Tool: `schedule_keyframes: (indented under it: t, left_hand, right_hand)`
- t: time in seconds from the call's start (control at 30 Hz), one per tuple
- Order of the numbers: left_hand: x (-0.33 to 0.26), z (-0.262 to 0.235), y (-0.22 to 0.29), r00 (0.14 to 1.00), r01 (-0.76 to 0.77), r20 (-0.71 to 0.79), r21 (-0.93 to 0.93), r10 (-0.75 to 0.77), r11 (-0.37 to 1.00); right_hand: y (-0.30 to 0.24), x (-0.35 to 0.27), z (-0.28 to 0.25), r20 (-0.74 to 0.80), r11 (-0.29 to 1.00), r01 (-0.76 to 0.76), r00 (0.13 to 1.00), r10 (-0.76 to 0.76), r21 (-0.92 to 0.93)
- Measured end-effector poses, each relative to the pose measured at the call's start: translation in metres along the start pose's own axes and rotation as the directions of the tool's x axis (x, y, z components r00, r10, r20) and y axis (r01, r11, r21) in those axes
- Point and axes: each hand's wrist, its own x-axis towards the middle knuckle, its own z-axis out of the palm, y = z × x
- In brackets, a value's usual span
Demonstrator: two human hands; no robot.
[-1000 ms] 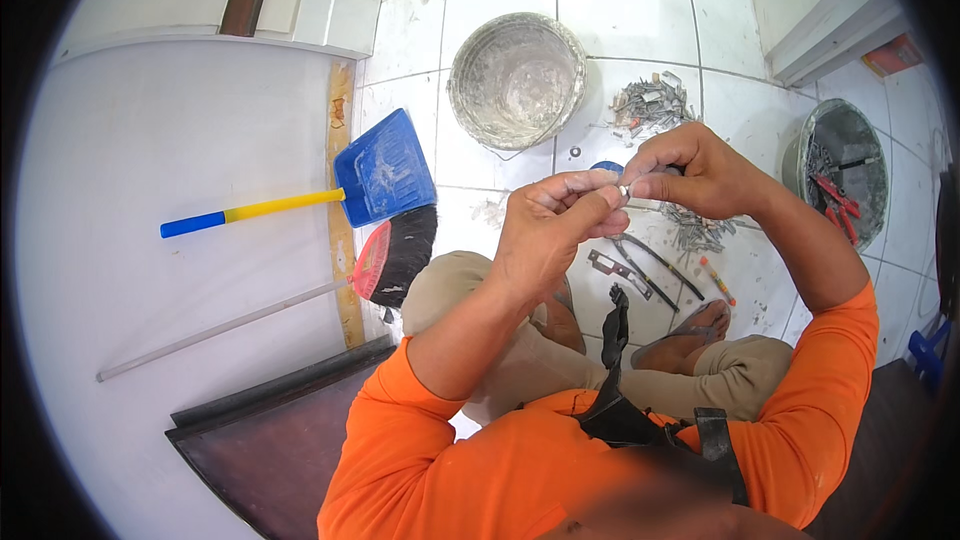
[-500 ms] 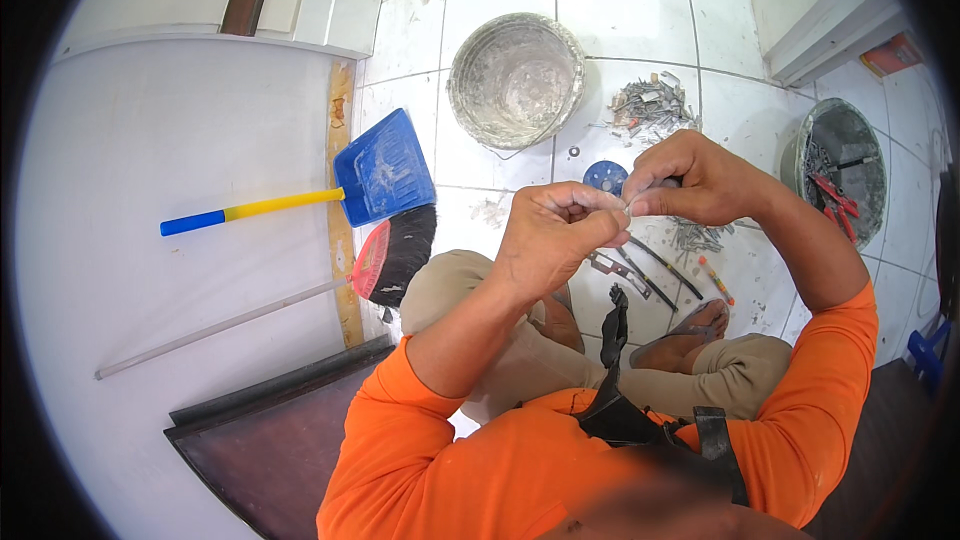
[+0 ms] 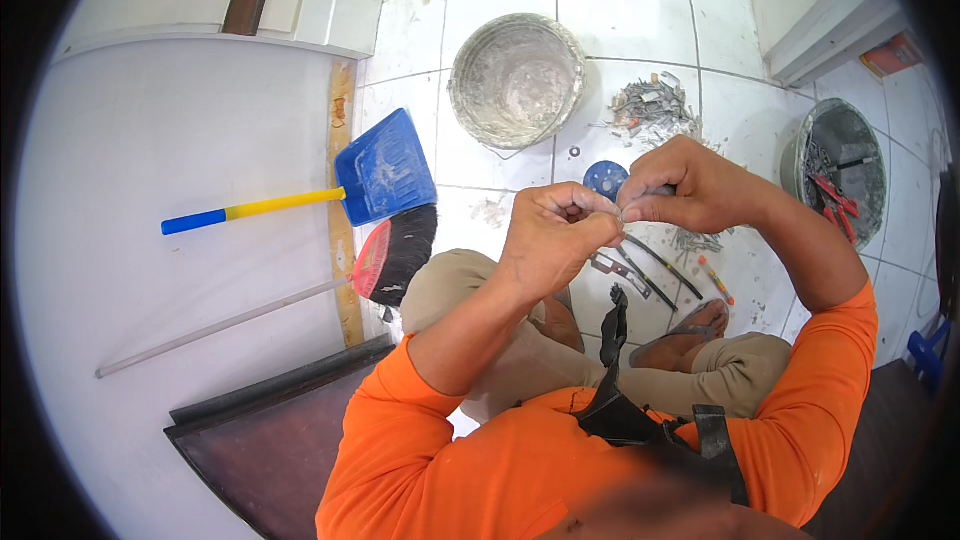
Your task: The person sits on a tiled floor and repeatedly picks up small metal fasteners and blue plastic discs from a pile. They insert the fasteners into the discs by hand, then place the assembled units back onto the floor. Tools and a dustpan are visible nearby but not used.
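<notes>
Head view: looking down onto a white tiled floor (image 3: 625, 0), smudged with dirt, alongside a broad white panel (image 3: 190, 140) on the left. Seeing a grey, crusted bucket (image 3: 516, 80) standing toward the top, with a pile of scraps (image 3: 652, 108) lying to its right. Showing a blue dustpan (image 3: 388, 170) and a broom (image 3: 405, 255) lying close together at the panel's edge, and a second bucket (image 3: 860, 130) holding a red-handled tool (image 3: 838, 198) at far right. Spotting a blue disc (image 3: 603, 178) just behind the fingers, plus a metal plate (image 3: 620, 277) and a colourful tube (image 3: 716, 281) lying on the tiles nearer the feet.

Bending both elbows outward in orange sleeves (image 3: 400, 420), angling the forearms inward above the floor. Bringing the left hand (image 3: 560, 238) and right hand (image 3: 692, 188) together at the fingertips, curling the other fingers in. Pinching a tiny piece (image 3: 620, 217) between thumb and fingers of both hands, mostly hiding it there; being unable to tell its shape.
</notes>
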Motion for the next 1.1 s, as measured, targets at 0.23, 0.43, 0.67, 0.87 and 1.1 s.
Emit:
schedule_keyframes:
  t: [0.23, 0.43, 0.67, 0.87, 1.1]
  left_hand:
    - [0.001, 0.000, 0.003, 0.999, 0.014, -0.039, 0.009, -0.014, 1.000]
    - [0.003, 0.003, -0.005, 0.997, -0.032, -0.066, -0.035, 0.030, 0.999]
    - [0.002, 0.002, -0.004, 0.999, -0.013, -0.047, -0.062, 0.010, 0.998]
    - [-0.002, 0.005, -0.001, 1.000, 0.014, -0.005, -0.177, -0.015, 0.984]
    - [-0.002, 0.003, 0.001, 0.999, 0.032, -0.002, -0.112, -0.032, 0.993]
  right_hand:
    - [-0.001, 0.001, 0.002, -0.016, 0.994, 0.053, 0.998, -0.055, -0.093]
    - [-0.001, -0.002, 0.005, -0.032, 0.986, 0.077, 0.996, -0.082, -0.151]
    - [0.000, -0.003, 0.002, -0.059, 0.982, 0.083, 0.994, -0.094, -0.168]
    - [0.013, -0.009, -0.001, -0.102, 1.000, -0.020, 0.995, 0.019, -0.009]
    - [0.006, -0.005, -0.002, -0.084, 0.999, 0.011, 0.996, -0.015, -0.045]
